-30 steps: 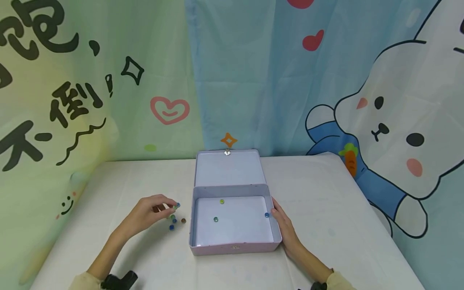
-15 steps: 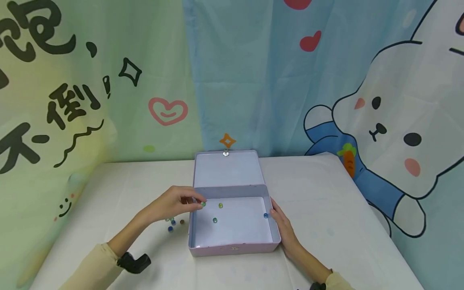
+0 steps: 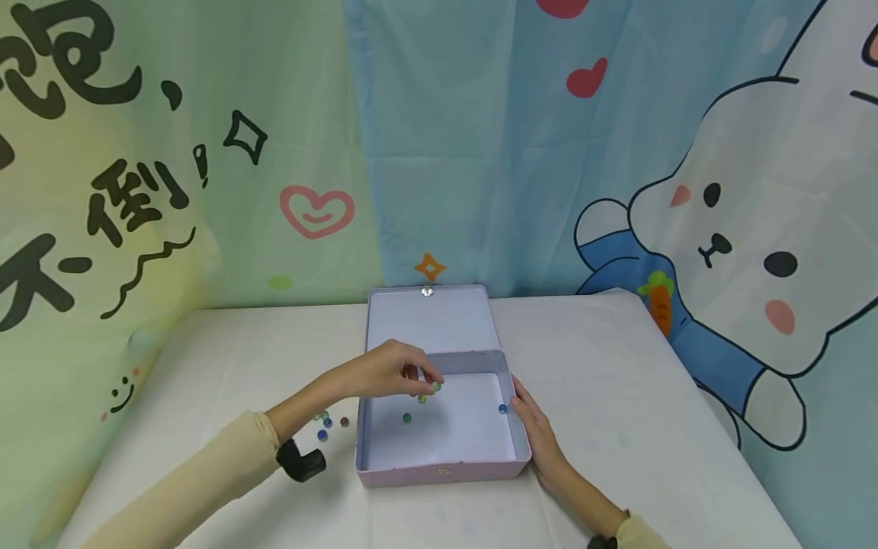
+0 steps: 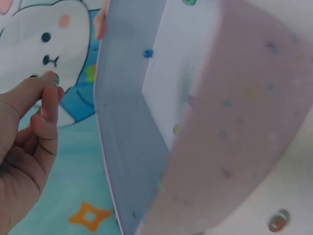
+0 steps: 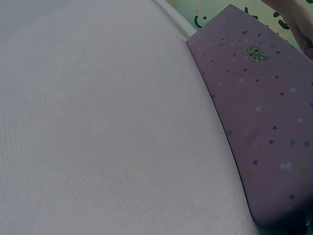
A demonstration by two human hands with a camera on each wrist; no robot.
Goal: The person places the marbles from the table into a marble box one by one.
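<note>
My left hand (image 3: pixel 394 370) is over the open pink tin box (image 3: pixel 442 474) and pinches a green marble (image 3: pixel 437 386) between thumb and fingertips. The same marble (image 4: pixel 56 79) shows at the fingertips in the left wrist view. Inside the box lie a yellow-green marble (image 3: pixel 421 399), a green marble (image 3: pixel 407 418) and, by the right wall, a blue marble (image 3: pixel 503 409). My right hand (image 3: pixel 542 435) holds the box's right side, thumb at the rim. In the right wrist view, the star-printed front (image 5: pixel 264 117) of the box appears, with that hand out of sight.
Left of the box, a brown marble (image 3: pixel 344 422), a dark blue marble (image 3: pixel 322 435) and others lie on the white tablecloth (image 3: pixel 274 351). The box's lid (image 3: pixel 432 320) stands raised at the back, near the printed curtain (image 3: pixel 439 152).
The left hand has carried the green marble from the group on the tablecloth rightward, over the box's left wall to above its inside. The right hand has stayed at the box's side.
</note>
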